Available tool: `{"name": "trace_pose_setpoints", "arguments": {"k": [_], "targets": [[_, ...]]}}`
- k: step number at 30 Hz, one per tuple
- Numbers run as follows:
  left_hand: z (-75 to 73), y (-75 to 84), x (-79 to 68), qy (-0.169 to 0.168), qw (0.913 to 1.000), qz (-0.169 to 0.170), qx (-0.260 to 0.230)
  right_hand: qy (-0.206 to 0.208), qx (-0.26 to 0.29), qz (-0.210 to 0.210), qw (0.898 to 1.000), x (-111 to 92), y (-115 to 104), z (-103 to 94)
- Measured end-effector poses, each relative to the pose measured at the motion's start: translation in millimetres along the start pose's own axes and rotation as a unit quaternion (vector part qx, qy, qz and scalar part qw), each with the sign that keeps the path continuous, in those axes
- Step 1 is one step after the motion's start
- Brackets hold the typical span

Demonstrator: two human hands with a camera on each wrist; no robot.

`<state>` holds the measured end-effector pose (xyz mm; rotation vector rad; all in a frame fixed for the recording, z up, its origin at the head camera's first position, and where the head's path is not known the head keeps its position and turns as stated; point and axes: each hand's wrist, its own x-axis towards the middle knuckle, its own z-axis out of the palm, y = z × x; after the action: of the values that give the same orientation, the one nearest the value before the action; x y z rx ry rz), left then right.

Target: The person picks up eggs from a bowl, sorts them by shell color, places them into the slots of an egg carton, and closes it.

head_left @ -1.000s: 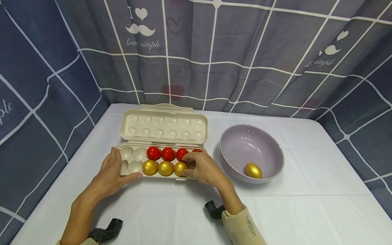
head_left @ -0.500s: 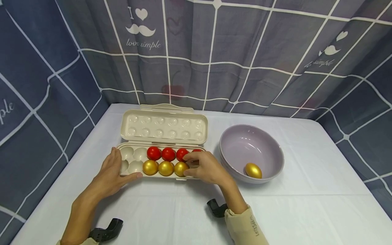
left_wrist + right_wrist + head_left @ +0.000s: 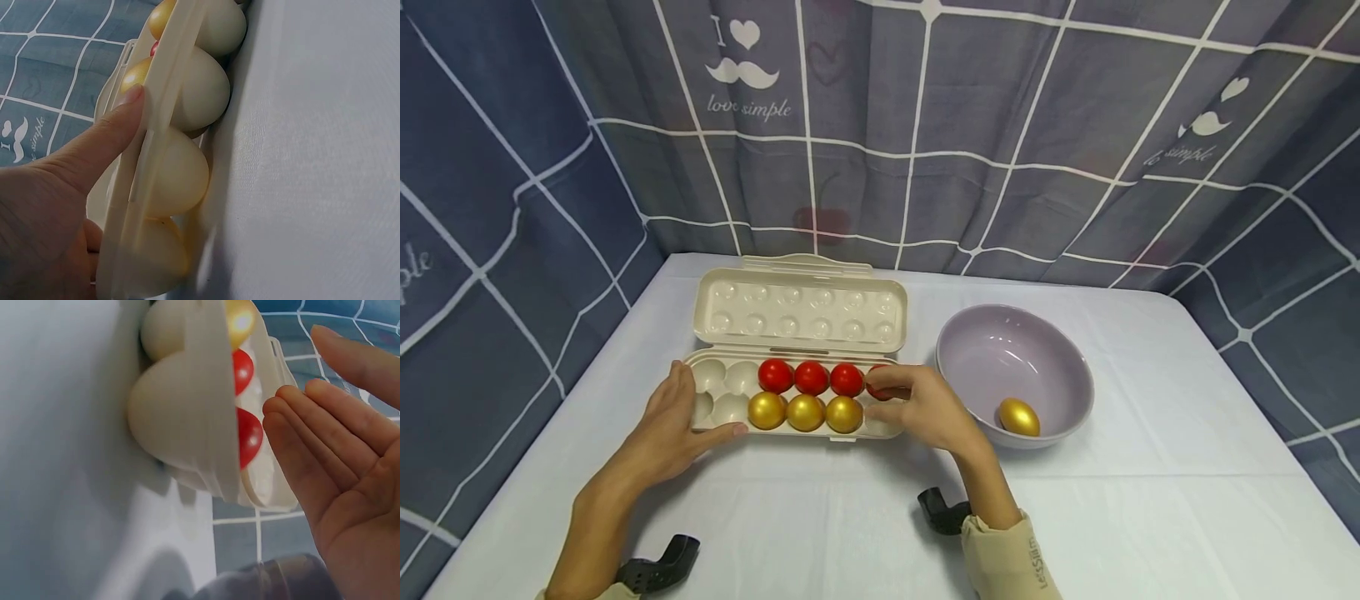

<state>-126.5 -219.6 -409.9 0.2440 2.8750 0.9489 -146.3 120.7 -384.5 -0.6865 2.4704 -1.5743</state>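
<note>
A cream plastic egg carton [image 3: 715, 410] lies with its lid [image 3: 801, 317] folded back. Three gold eggs [image 3: 806, 412] sit in its front row, right of two bare cups. Several red eggs [image 3: 811, 378] fill the back row's right part; my right hand partly covers the rightmost one. My left hand [image 3: 666, 429] grips the carton's left end, its thumb on the front rim in the left wrist view. Over the carton's right end, my right hand [image 3: 928, 406] has fairly straight fingers [image 3: 300, 440] with nothing between them and the thumb.
A lilac bowl [image 3: 958, 354] stands right of the carton, with one gold egg [image 3: 1019, 417] inside. White cloth [image 3: 820, 525] covers the table. A grey-blue checked curtain [image 3: 880, 108] hangs behind it and along both sides.
My right hand has let go of the rightmost gold egg in the carton and drawn a little to the right, uncovering that egg. My left hand stays put.
</note>
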Motion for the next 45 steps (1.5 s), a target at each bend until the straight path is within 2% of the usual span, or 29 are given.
{"name": "trace_pose_setpoints", "arguments": {"k": [7,27,38,45], "targets": [[1.2,0.0,1.1,-0.003,1.0,-0.002,0.001,0.035,0.007,0.032,0.999,-7.5,-2.1,-9.7],[-0.5,2.5,1.2,-0.007,0.9999,-0.015,0.001,0.104,0.005,0.058,0.993,-21.7,1.0,-44.5],[0.9,2.1,1.9,-0.013,0.9998,-0.011,-0.008,0.131,0.003,0.053,0.99,-28.7,4.6,-58.8],[0.7,1.3,0.4,-0.016,0.9997,-0.015,-0.011,0.144,-0.019,0.059,0.988,-33.3,8.6,-66.8]]}}
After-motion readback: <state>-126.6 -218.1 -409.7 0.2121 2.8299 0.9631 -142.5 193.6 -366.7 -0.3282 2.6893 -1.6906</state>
